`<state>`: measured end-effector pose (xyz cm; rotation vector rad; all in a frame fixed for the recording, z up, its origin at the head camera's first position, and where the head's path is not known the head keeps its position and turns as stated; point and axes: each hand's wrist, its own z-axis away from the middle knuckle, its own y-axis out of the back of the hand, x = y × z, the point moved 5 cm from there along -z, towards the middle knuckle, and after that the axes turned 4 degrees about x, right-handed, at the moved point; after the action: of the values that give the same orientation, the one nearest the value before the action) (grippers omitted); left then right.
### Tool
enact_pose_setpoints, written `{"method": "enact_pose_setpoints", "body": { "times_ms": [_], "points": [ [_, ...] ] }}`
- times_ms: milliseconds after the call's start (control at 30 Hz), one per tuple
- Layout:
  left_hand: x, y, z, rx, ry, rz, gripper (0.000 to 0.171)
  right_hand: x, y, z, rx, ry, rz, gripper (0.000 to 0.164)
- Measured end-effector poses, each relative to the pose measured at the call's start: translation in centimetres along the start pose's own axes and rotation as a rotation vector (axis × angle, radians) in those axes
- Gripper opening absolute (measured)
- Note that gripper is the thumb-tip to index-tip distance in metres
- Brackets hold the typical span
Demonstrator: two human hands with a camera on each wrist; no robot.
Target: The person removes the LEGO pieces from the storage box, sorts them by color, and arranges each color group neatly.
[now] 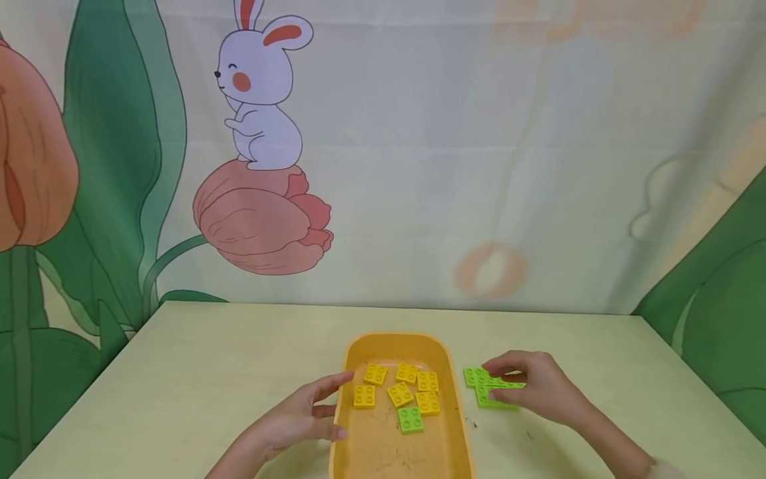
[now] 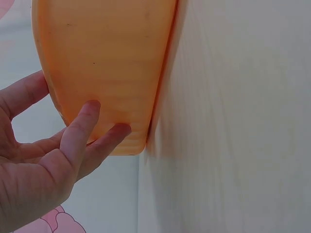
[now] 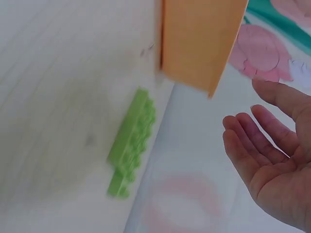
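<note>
Toward the front of the table stands a yellow-orange tray. Several yellow toy bricks and one green brick lie inside it. My left hand touches the tray's left side with spread fingers, the fingertips against the outer wall in the left wrist view. Right of the tray, green bricks lie together on the table. Over them hovers my right hand, partly covering them. The right wrist view shows that hand with loosely bent fingers and nothing in them, apart from the blurred green bricks.
The pale wooden table runs back to a hanging cloth printed with a rabbit, tulips and leaves. Small dark marks show on the table right of the tray.
</note>
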<state>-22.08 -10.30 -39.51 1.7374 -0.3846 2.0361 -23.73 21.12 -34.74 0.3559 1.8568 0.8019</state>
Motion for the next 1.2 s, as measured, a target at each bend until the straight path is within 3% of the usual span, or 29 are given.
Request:
{"method": "enact_pose_setpoints", "body": {
  "times_ms": [333,667,1200],
  "points": [
    [-0.2,0.1,0.0,-0.002,-0.016,-0.017,0.080,-3.9,-5.1,-1.8,-0.162,0.107,-0.032,0.034],
    [-0.1,0.1,0.1,-0.006,-0.027,-0.009,0.080,-4.9,-9.3,-3.5,-0.325,0.122,0.133,0.033],
    [0.0,0.1,0.0,-0.006,-0.032,-0.004,0.080,-4.8,-12.3,-4.5,-0.402,0.105,0.426,0.030]
  ]
}}
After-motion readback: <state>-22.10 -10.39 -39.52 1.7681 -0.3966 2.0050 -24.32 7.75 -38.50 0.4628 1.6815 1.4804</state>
